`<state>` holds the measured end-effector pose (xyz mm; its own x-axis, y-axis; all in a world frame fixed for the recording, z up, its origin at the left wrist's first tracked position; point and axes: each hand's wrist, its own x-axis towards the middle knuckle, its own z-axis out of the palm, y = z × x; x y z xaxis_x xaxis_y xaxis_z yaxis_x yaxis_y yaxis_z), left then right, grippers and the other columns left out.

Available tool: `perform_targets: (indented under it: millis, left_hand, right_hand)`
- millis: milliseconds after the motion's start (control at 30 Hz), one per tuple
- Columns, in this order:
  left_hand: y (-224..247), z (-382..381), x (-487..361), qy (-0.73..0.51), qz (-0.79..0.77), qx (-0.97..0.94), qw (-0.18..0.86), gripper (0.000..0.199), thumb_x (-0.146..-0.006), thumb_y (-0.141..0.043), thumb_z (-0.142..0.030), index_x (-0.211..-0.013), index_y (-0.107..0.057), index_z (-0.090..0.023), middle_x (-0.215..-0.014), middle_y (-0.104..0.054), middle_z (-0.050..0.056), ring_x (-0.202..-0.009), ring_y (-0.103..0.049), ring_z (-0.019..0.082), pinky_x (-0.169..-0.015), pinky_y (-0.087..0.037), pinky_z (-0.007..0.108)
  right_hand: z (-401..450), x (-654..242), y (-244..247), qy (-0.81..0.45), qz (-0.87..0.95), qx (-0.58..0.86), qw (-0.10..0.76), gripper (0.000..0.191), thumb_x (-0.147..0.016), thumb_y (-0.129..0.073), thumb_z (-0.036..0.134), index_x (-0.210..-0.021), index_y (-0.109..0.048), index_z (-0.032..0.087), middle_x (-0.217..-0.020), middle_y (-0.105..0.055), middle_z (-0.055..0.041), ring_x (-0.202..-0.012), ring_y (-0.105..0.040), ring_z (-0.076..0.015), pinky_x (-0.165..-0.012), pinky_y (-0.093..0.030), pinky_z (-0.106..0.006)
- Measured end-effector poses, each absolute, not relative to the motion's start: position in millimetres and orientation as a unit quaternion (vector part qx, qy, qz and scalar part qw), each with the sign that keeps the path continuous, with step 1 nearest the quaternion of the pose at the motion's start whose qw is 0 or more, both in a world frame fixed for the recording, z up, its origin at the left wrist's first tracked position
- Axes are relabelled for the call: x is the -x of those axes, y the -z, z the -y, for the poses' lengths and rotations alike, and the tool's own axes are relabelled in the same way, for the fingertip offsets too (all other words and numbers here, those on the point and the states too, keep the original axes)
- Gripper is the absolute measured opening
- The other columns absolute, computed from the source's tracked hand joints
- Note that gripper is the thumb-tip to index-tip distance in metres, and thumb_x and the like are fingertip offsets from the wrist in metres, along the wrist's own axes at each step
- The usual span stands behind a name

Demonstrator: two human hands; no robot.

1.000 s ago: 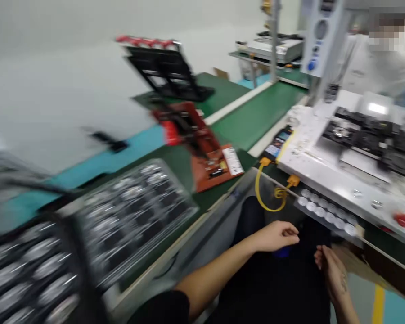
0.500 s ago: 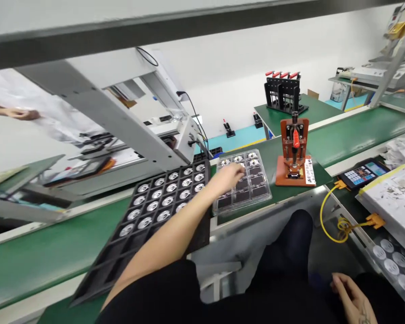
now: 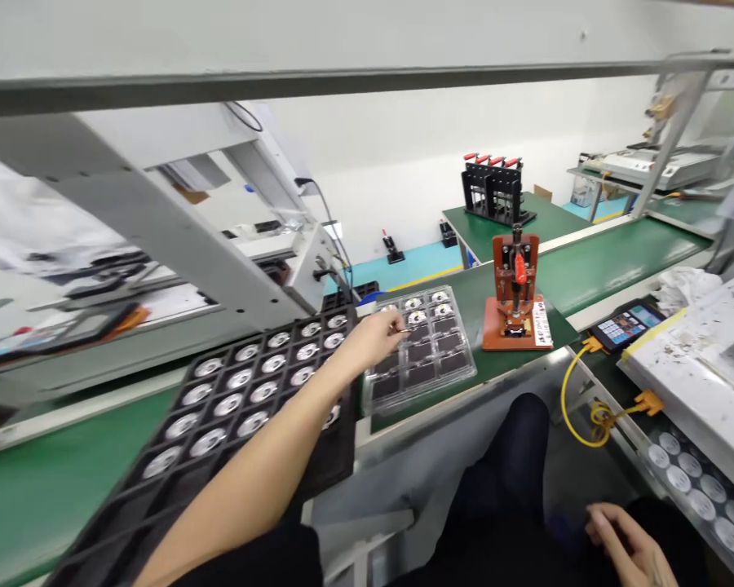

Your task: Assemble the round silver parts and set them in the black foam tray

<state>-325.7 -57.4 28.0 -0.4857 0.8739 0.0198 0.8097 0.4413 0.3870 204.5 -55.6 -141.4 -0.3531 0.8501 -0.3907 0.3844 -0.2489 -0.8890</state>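
My left hand [image 3: 376,336] is closed in a pinch above the left side of a clear plastic tray [image 3: 382,401]. Whatever sits between its fingertips is too small to make out. Round silvery parts fill the far pockets of this tray, while its nearer pockets look dark. Under my left forearm lies a large black tray [image 3: 318,469] with rows of similar round parts [image 3: 208,443], partly covered by the arm. Low at the right, my right hand [image 3: 636,542] rests near my lap, fingers curled, with nothing visible in them.
A brown toggle-clamp fixture [image 3: 515,302] with a red handle stands right of the clear tray. Farther right are a keypad unit [image 3: 625,324], a yellow cable [image 3: 566,408] and a white machine [image 3: 697,359]. A green conveyor belt [image 3: 612,257] runs behind. A metal beam [image 3: 342,49] crosses overhead.
My left hand has shifted from the middle of the clear tray toward its left side. The view has turned and tilted somewhat. My right hand stays near my lap.
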Motion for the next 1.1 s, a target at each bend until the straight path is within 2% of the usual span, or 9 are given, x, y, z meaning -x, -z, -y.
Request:
perform_targets:
  millis: [167,267,333,367,533,733,800,933,1100]
  left_hand:
    - [-54,16,201,-0.327,-0.578,-0.737,0.127,0.011,-0.098,-0.063,-0.028,-0.090,-0.066,-0.022,-0.091,-0.071,0.005,-0.083,-0.066,0.021,-0.079,-0.052,0.032]
    - [-59,-7,128,-0.376,-0.383,-0.832,0.141,0.018,-0.104,-0.054,-0.020,-0.096,-0.070,-0.022,-0.099,-0.075,0.009,-0.094,-0.071,0.022,-0.086,-0.056,0.033]
    - [-59,-20,92,-0.377,-0.301,-0.865,0.139,0.021,-0.106,-0.052,-0.020,-0.101,-0.073,-0.021,-0.104,-0.076,0.012,-0.098,-0.073,0.023,-0.089,-0.058,0.033]
    - [-59,-26,78,-0.374,-0.276,-0.875,0.138,0.022,-0.107,-0.052,-0.021,-0.103,-0.074,-0.021,-0.106,-0.077,0.013,-0.099,-0.073,0.023,-0.090,-0.059,0.034]
    - [-56,-47,36,-0.379,-0.209,-0.886,0.166,0.025,-0.108,-0.053,-0.029,-0.102,-0.077,-0.022,-0.108,-0.078,0.015,-0.101,-0.074,0.026,-0.096,-0.062,0.040]
    - [-56,-62,1,-0.338,-0.183,-0.911,0.151,0.025,-0.107,-0.051,-0.022,-0.107,-0.076,-0.021,-0.108,-0.077,0.015,-0.103,-0.074,0.028,-0.097,-0.062,0.042]
    - [-61,-78,-12,-0.334,-0.171,-0.912,0.168,0.026,-0.105,-0.055,-0.020,-0.120,-0.075,-0.021,-0.120,-0.075,0.015,-0.113,-0.072,0.030,-0.103,-0.059,0.043]
    - [-84,-144,-46,-0.360,-0.180,-0.891,0.210,0.048,-0.098,-0.068,-0.028,-0.145,-0.063,-0.020,-0.146,-0.063,0.018,-0.138,-0.060,0.035,-0.120,-0.046,0.049]
    - [-112,-246,-95,-0.221,-0.269,-0.906,0.242,0.055,-0.086,-0.078,-0.034,-0.137,-0.070,-0.015,-0.149,-0.064,0.020,-0.141,-0.055,0.040,-0.122,-0.039,0.050]
  right_hand:
    - [43,-177,70,-0.523,0.675,0.446,0.268,0.050,-0.103,-0.057,0.065,-0.082,-0.077,0.024,-0.078,-0.072,-0.0070,-0.075,-0.067,-0.0229,-0.071,-0.055,-0.031]
    - [25,-164,24,-0.489,0.663,0.418,0.383,0.034,-0.098,-0.070,0.056,-0.110,-0.078,0.025,-0.087,-0.074,-0.0063,-0.074,-0.067,-0.0210,-0.069,-0.055,-0.031]
    - [11,-161,-3,-0.476,0.646,0.386,0.455,0.053,-0.092,-0.080,0.050,-0.138,-0.068,0.027,-0.110,-0.074,-0.0084,-0.082,-0.069,-0.0212,-0.070,-0.057,-0.032]
    - [6,-162,-15,-0.466,0.646,0.377,0.472,0.060,-0.089,-0.083,0.048,-0.142,-0.065,0.027,-0.113,-0.073,-0.0085,-0.083,-0.068,-0.0207,-0.069,-0.057,-0.032]
    - [-5,-181,-46,-0.402,0.666,0.411,0.475,0.037,-0.087,-0.085,0.047,-0.115,-0.076,0.024,-0.089,-0.069,-0.0019,-0.070,-0.060,-0.0156,-0.065,-0.055,-0.030]
    - [-8,-213,-37,-0.378,0.647,0.456,0.481,0.039,-0.086,-0.085,0.044,-0.116,-0.075,0.021,-0.080,-0.067,0.0006,-0.065,-0.058,-0.0138,-0.063,-0.053,-0.028]
    - [-12,-231,-35,-0.345,0.642,0.486,0.482,0.037,-0.085,-0.085,0.042,-0.114,-0.075,0.021,-0.076,-0.065,0.0014,-0.064,-0.056,-0.0141,-0.062,-0.051,-0.028]
    - [-22,-273,-45,-0.248,0.612,0.556,0.505,0.040,-0.081,-0.086,0.044,-0.111,-0.075,0.020,-0.074,-0.063,0.0006,-0.066,-0.056,-0.0170,-0.062,-0.048,-0.030]
    - [-21,-309,-67,-0.167,0.592,0.597,0.515,0.044,-0.083,-0.084,0.052,-0.112,-0.075,0.020,-0.073,-0.061,0.0004,-0.066,-0.056,-0.0182,-0.064,-0.048,-0.032]
